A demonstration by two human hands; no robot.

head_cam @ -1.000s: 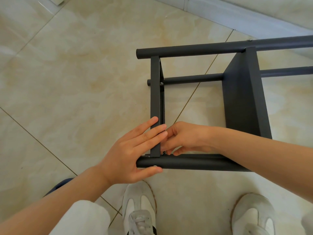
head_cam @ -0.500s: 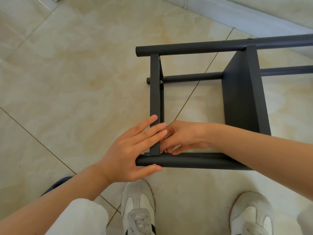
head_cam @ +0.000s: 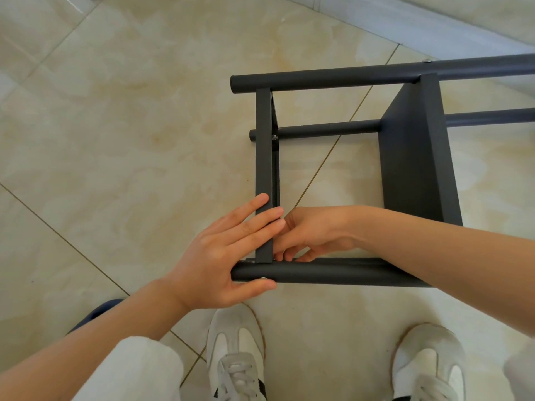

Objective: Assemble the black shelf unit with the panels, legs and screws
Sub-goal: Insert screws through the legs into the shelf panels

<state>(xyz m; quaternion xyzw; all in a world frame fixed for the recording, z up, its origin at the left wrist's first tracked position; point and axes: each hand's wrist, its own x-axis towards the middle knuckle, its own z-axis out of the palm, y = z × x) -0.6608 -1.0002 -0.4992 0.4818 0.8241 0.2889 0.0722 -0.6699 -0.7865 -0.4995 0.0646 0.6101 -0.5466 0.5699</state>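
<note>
The black shelf unit lies on its side on the tiled floor. Its end panel (head_cam: 264, 157) joins the near leg tube (head_cam: 333, 272) at the corner by my feet. My left hand (head_cam: 223, 256) lies with straight fingers across the panel's edge. Its thumb presses a silver screw head (head_cam: 263, 278) on the near leg. My right hand (head_cam: 312, 231) reaches inside the frame. Its curled fingertips pinch at the inner corner of that joint, and the small fastener they hold is hidden. A second panel (head_cam: 417, 157) stands to the right.
The far leg tube (head_cam: 347, 75) and a lower tube (head_cam: 327, 130) run to the right out of view. A screw (head_cam: 273, 137) shows at the far joint. My two white shoes (head_cam: 236, 351) stand just before the frame. A wall skirting (head_cam: 419, 30) runs behind.
Both hands stay at the same corner joint. The right hand's fingers have shifted slightly against the near leg.
</note>
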